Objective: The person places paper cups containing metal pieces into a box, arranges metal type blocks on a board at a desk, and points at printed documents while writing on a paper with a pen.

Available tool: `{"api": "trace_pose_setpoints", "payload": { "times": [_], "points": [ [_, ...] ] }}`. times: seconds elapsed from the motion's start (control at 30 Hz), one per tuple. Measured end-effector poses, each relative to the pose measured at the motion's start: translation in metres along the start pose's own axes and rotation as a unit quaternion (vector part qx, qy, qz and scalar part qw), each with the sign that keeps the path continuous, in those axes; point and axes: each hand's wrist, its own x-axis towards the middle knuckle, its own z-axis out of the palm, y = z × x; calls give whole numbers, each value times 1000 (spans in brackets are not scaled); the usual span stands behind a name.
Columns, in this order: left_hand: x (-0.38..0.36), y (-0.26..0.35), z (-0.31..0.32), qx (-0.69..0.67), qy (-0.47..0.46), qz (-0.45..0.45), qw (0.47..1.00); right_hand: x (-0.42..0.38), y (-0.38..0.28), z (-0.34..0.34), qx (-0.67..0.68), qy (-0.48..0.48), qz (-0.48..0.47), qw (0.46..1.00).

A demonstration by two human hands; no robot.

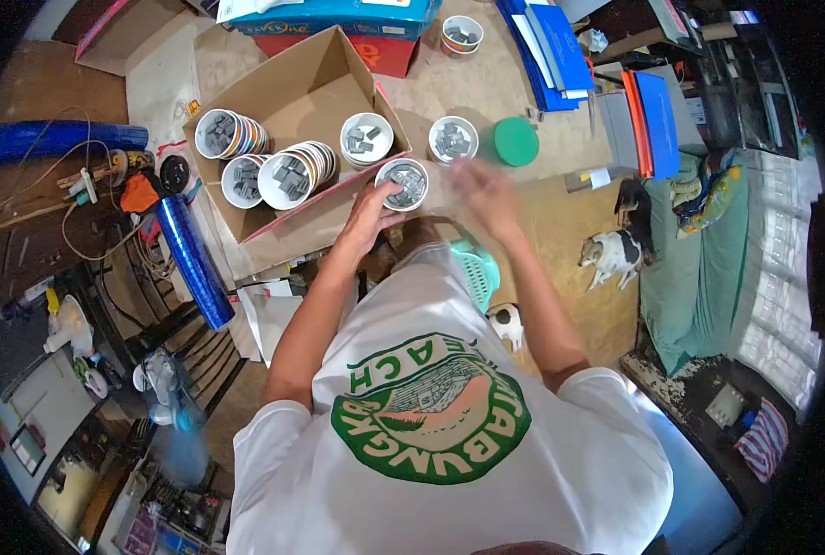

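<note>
My left hand (368, 220) is closed round a white paper cup (405, 185) of small grey pieces, its thumb over the rim, at the near corner of an open cardboard box (301, 69). To the right, my right hand (488, 199) is smeared by motion, so its fingers do not show clearly. Just beyond it stands another paper cup (453, 141) of grey pieces, beside a round green lid (516, 141). Inside the box are a single cup (367, 139) and stacked cups (294, 178), also with grey pieces in them.
A farther cup (461, 37) stands at the table's back, near blue folders (551, 55). Blue and red boxes (338, 23) lie behind the cardboard box. Blue rolls (193, 264) are at the left. A dog (611, 256) lies on the floor to the right, near a turquoise plastic stool (475, 276).
</note>
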Motion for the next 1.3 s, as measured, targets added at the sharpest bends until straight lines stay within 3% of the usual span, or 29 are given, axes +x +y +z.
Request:
{"api": "trace_pose_setpoints", "payload": {
  "times": [0.07,0.13,0.2,0.23,0.3,0.33,0.4,0.5,0.57,0.63,0.67,0.73,0.9,1.03,1.23,1.3],
  "points": [
    [1,-5,-4,6,8,0,1000,36,-32,-31,-9,29,-78,996],
    [-2,-1,-1,5,7,0,1000,101,-25,-48,-105,121,-168,973],
    [-13,-3,1,-1,13,-8,1000,153,-18,-60,-141,106,-131,976],
    [-20,-4,1,-6,19,-14,1000,181,-8,-58,-209,146,-134,958],
    [-32,-3,-7,-20,11,-19,1000,253,38,-58,-264,190,-307,894],
    [-36,-7,-13,-26,15,-24,999,270,38,-61,-266,183,-304,896],
    [-41,-9,-24,-62,28,-15,998,308,26,-62,-229,-42,-143,962],
    [-36,-20,-45,-95,54,-51,993,312,9,-29,-202,-46,-155,966],
    [-47,-17,-53,-112,80,-56,989,330,11,-25,-278,56,-290,914],
    [-55,-14,-58,-120,93,-51,987,356,29,-36,-327,79,-313,888],
    [-57,-13,-58,-123,92,-59,986,355,19,-33,-324,72,-320,887],
    [-58,-16,-50,-131,82,-73,985,344,8,-40,-354,6,-196,914],
    [-68,-25,-17,-88,85,-26,992,275,2,-83,-343,61,-262,900],
    [-62,-40,1,-97,102,-16,990,176,-67,-114,-388,51,-263,882],
    [-64,-59,-18,-120,131,2,984,84,-163,-75,-375,35,-338,862],
    [-61,-68,-23,-125,123,1,984,65,-199,-43,-321,-50,-349,879]
  ]
}}
